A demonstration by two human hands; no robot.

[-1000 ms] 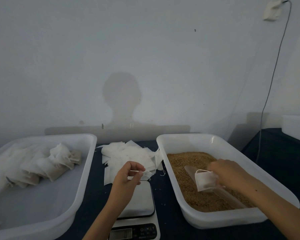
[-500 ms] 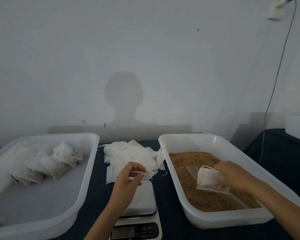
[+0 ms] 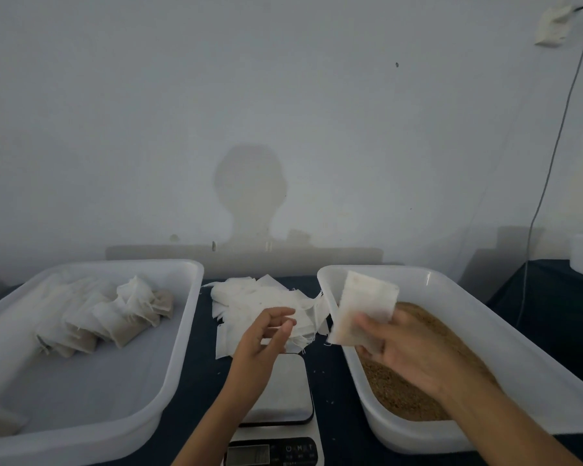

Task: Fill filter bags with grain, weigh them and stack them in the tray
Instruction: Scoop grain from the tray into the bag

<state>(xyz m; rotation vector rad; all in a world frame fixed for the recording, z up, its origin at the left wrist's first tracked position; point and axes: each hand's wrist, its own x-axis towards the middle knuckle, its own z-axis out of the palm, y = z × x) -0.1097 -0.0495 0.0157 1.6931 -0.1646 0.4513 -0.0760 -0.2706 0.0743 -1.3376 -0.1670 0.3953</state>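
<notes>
The right hand (image 3: 408, 348) holds a white filter bag (image 3: 362, 307) upright above the near-left corner of the grain tub (image 3: 451, 287). Its thumb presses the front of the bag low down and the fingers curl behind it, so most of the bag stands above the fingertips. The bag is blurred; whether it holds grain cannot be told. Under and behind this hand lies the brown grain (image 3: 414, 395), which fills the tub's floor.

The left hand (image 3: 263, 344) hovers above the scale (image 3: 280, 391), fingers loosely bent and spread, grasping nothing. Its fingertips point toward the bag but stay apart from it. Just beyond those fingertips sits a loose pile of empty bags (image 3: 266, 297) on the dark table (image 3: 199, 364), between the two tubs. The scale's steel plate is bare below the palm, and its display sits at the near edge, unreadable.

Well to the left of the left hand stands the tray (image 3: 182, 331), a white tub. Filled bags (image 3: 105, 317) lie stacked in a row along its far half. A grey cable (image 3: 552, 163) hangs down the wall beyond the right hand.
</notes>
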